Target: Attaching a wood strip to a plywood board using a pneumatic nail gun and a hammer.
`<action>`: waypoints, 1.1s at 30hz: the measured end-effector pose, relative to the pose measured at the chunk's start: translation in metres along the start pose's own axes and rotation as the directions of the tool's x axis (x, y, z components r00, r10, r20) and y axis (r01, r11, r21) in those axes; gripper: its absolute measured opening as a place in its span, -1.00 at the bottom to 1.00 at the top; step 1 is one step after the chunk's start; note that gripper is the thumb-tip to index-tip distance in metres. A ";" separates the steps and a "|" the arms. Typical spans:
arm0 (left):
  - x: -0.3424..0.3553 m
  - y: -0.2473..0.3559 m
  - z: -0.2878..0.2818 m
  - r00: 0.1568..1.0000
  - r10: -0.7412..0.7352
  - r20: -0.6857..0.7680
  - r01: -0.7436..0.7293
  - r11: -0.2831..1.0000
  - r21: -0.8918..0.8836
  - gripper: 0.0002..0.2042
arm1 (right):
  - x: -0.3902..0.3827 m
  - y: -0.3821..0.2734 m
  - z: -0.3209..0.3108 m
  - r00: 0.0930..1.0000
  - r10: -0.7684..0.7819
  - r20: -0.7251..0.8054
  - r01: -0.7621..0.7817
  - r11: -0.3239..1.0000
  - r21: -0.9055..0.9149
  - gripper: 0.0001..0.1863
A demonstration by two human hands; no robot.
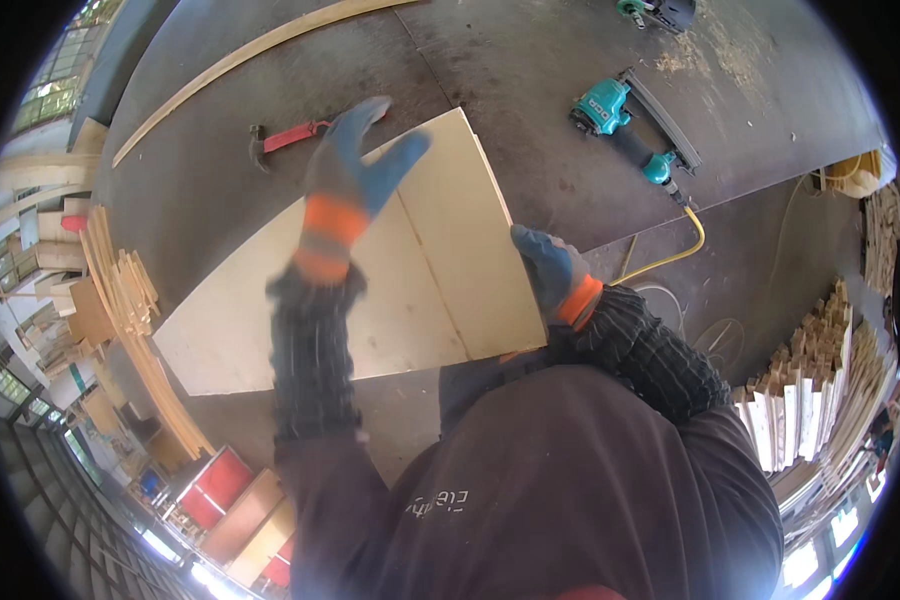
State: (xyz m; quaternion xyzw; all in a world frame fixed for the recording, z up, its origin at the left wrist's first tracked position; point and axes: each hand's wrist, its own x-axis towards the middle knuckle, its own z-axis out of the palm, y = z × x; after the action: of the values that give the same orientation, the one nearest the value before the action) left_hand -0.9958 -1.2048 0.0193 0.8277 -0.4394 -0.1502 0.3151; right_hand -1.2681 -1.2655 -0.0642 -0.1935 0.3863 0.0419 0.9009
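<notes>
A large pale wooden panel [440,250] lies in front of me, its near edge jutting past the dark table toward my body. A thin brown line crosses it, and a second layer shows along its right edge. My left hand [365,160], in a grey-and-blue glove with an orange cuff, hovers over the panel's far left part, thumb and fingers spread, slightly blurred. My right hand [555,268], gloved alike, grips the panel's right edge; some of its fingers are hidden. Just beyond my left hand lies a red-handled hammer [288,137].
A teal nail gun [625,125] with a yellow hose [680,252] rests on the table [510,60]. Another tool [658,12] sits beyond it near sawdust. A long wooden strip [240,68] lies far left. Stacked timber [805,385] stands at right, more strips [135,330] at left.
</notes>
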 end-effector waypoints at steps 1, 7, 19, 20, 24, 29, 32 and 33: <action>0.028 0.003 0.009 0.978 -0.055 0.203 0.042 0.997 0.069 -0.48 | -0.001 0.001 0.001 1.000 -0.008 0.001 0.008 1.000 0.018 -0.52; 0.107 0.006 0.074 0.540 -0.164 0.825 -0.148 0.947 0.285 -0.40 | -0.007 0.003 -0.002 0.997 -0.070 -0.019 0.068 0.993 -0.096 -0.52; 0.119 -0.046 0.105 0.215 0.345 0.914 -0.767 0.639 -0.061 -0.82 | -0.004 0.006 -0.035 0.953 -0.240 0.185 0.302 0.799 -0.519 -0.57; 0.117 -0.049 0.106 0.210 0.412 0.887 -0.784 0.613 -0.099 -0.83 | -0.003 0.004 -0.044 0.922 -0.318 0.223 0.388 0.753 -0.531 -0.59; 0.111 -0.060 0.112 0.242 0.461 0.854 -0.794 0.599 -0.098 -0.82 | 0.018 -0.048 -0.102 0.424 -0.897 0.126 0.052 -0.115 -0.992 -0.52; 0.105 -0.065 0.113 0.318 0.563 0.762 -0.719 0.668 -0.193 -0.76 | 0.041 -0.115 -0.183 0.420 -0.878 0.228 -0.379 -0.398 -0.836 -0.30; 0.099 -0.062 0.110 0.464 0.375 0.802 -0.408 0.895 -0.183 -0.72 | 0.059 -0.139 -0.196 0.608 -0.783 -0.127 -0.559 -0.309 -0.769 -0.29; 0.097 -0.060 0.109 0.435 0.419 0.797 -0.493 0.852 -0.179 -0.73 | 0.059 -0.144 -0.195 0.641 -0.755 -0.137 -0.525 -0.301 -0.796 -0.28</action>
State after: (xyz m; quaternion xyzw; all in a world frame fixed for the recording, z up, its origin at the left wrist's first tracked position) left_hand -0.9600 -1.3024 -0.1000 0.5258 -0.7451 -0.4039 0.0721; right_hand -1.3270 -1.4765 -0.1830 -0.8687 0.4707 0.1281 0.0863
